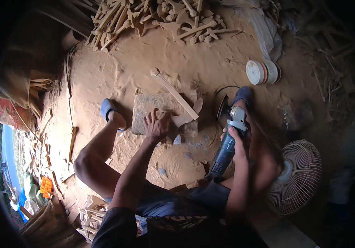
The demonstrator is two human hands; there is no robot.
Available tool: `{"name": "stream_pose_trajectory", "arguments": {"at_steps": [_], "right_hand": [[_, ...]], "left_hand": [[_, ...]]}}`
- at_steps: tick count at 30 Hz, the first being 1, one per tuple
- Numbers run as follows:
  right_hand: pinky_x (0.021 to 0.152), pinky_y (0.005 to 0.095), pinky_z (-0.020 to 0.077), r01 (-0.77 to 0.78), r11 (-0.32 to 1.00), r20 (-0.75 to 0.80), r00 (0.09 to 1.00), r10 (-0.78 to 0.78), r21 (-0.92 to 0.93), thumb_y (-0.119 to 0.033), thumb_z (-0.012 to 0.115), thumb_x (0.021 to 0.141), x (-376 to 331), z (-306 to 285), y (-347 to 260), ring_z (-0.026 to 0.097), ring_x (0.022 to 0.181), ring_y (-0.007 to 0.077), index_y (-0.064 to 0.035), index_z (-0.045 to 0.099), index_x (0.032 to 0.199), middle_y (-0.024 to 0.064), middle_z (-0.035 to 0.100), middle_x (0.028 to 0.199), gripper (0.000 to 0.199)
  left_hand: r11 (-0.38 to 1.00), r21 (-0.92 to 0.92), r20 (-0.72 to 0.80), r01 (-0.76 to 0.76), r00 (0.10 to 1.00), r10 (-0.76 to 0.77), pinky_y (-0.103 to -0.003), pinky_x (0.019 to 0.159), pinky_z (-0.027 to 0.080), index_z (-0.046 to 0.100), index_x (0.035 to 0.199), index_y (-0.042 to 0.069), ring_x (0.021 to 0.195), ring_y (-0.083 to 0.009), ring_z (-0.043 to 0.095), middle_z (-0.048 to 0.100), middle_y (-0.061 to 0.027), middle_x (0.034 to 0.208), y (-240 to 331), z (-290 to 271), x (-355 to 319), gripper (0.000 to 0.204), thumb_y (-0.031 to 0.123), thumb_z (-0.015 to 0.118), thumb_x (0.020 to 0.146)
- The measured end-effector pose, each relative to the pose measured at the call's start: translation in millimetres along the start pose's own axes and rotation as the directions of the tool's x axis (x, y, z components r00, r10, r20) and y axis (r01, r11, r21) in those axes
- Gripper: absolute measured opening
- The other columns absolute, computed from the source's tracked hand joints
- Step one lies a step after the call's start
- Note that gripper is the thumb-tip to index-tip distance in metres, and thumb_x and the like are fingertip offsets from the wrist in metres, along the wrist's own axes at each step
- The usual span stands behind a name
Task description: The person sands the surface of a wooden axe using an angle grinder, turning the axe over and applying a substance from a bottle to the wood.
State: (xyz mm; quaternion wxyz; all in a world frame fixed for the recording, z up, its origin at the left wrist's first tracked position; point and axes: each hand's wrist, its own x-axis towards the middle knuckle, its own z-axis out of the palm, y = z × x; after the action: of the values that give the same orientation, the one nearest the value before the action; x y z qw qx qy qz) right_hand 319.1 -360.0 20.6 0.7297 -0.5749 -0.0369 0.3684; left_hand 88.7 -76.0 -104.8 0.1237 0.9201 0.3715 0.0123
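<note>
My left hand (156,125) is over a low, worn block (141,103), its fingers bent around the near end of a curved wooden piece (181,120). Much of that end is hidden under the hand. Across the piece slants a long wooden leg (173,91) with a knobbed far end and a square-cut near end. My right hand (240,142) is wrapped around an angle grinder (225,151) with a dark body and silver head. Its disc (223,107) points away from me, beside my right foot, apart from the wood.
Shaped wooden parts (165,18) lie heaped at the far side, with more (90,219) at lower left. A round fan (295,177) stands by my right knee. A white tub (263,72) lies beyond my right foot. Sawdust (115,70) covers the ground.
</note>
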Motion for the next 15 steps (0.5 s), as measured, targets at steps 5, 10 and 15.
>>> {"name": "stream_pose_trajectory", "arguments": {"at_steps": [5,10,15], "right_hand": [[0.085,0.0442,0.06,0.456,0.652,0.135,0.867,-0.48,-0.606,-0.015,0.089,0.083,13,26,-15,0.076,0.095,0.031,-0.0035,0.047,0.14,0.0171,0.073,0.11,0.072],[0.086,0.0526,0.0581,0.3,0.273,0.21,0.926,-0.315,-0.914,-0.025,0.089,0.078,27,59,-11,0.074,0.103,0.0456,-0.0066,0.039,0.149,0.0298,0.072,0.116,0.088],[0.08,0.0581,0.0572,0.268,0.122,0.221,0.926,-0.306,-0.956,-0.027,0.085,0.081,42,61,5,0.073,0.093,0.0508,-0.0067,0.038,0.151,0.0306,0.074,0.104,0.087]], "left_hand": [[0.977,-0.203,-0.253,-0.06,0.967,0.006,-0.057,0.117,0.034,0.065,0.128,0.008,0.136,-0.0474,0.046,0.051,-0.022,0.148,36,9,-13,0.039,0.026,0.068,0.093],[0.929,-0.365,-0.311,0.058,0.933,-0.18,-0.059,0.124,0.03,0.06,0.137,0.003,0.142,-0.045,0.046,0.053,-0.0238,0.149,39,37,-19,0.043,0.019,0.061,0.097],[0.945,-0.085,-0.329,-0.314,0.904,0.271,-0.057,0.124,0.034,0.061,0.141,0.008,0.145,-0.0395,0.046,0.056,-0.0183,0.149,32,31,-22,0.048,0.033,0.065,0.101]]}}
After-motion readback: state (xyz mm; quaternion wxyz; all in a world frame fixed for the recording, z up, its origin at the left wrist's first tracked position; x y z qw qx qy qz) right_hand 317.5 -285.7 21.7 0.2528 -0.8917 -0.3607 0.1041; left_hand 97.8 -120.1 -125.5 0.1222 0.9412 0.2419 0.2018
